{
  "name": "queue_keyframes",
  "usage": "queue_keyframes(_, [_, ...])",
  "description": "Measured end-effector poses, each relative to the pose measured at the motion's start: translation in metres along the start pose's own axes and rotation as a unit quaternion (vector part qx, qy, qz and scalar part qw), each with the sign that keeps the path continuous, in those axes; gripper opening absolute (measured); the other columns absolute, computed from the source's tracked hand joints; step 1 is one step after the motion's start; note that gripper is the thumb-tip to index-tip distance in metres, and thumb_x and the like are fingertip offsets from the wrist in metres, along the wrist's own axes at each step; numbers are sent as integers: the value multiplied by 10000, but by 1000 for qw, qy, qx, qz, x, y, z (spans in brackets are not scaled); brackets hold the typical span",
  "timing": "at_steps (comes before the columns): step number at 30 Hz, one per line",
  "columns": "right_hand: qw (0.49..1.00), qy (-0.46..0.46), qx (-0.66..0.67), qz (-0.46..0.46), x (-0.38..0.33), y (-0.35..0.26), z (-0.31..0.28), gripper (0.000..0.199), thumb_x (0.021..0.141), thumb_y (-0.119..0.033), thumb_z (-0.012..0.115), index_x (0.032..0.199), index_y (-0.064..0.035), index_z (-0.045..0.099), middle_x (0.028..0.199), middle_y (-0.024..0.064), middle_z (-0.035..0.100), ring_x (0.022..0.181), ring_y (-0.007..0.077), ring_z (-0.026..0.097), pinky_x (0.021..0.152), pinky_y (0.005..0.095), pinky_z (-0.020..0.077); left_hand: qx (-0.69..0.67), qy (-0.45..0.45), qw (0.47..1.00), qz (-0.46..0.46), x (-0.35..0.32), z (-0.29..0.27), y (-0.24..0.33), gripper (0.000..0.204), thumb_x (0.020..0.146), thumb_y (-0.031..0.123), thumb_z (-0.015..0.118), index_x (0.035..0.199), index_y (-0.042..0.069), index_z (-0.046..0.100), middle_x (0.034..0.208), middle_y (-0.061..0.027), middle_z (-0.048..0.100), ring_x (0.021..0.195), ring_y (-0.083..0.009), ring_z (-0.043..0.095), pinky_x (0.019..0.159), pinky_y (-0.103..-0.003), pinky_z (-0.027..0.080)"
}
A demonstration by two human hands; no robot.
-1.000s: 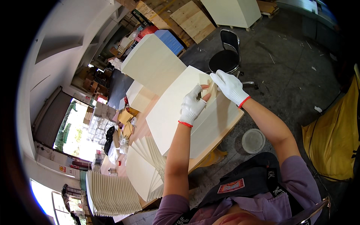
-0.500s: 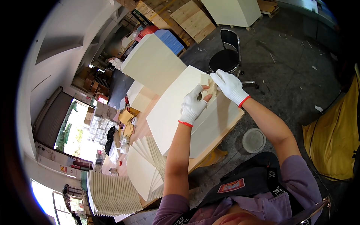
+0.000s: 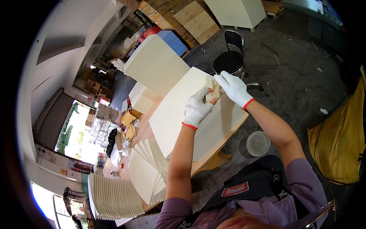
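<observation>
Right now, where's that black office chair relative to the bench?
In the head view the black chair stands on the concrete floor beyond the workbench's far end, just past the right hand and near the leaning wooden pallets.

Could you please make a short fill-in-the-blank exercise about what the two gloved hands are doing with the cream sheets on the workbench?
1. Both the left hand and the right hand wear white knit gloves with ____ cuffs.
2. The hands meet at the far edge of a large cream ____ lying on the wooden workbench.
3. Beyond the workbench stands a black ____ on the concrete floor.
4. Beside the right forearm, a round whitish ____ sits on the floor.

Missing words: red; sheet; chair; bucket
</observation>
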State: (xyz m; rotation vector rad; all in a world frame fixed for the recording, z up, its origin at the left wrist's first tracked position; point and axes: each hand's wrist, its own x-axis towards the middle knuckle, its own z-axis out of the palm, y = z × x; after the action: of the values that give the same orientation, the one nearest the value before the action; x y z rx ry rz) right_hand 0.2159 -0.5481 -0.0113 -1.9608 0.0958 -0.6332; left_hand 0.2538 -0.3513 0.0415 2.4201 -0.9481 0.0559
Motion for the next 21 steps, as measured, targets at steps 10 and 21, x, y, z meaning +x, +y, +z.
queue_keyframes(10, [1000,16,-5,1,0,2,-3,518,1092,-555,484,945,-69,581,779,157,624,788,349,672,736,456,482,16,25,999,29,0,5,-1,388,918,168,784,1297,148,705,1048,-141,748,814,-229,736,773,-368,583])
queue_keyframes(21, [955,-80,-273,-84,-5,10,-37,535,961,-627,600,878,-100,641,824,132,702,789,354,702,690,497,517,95,43,993,60,-2,3,10,440,906,161,683,1341,226,698,1204,-132,758,1062,-372,736,924,-453,593])
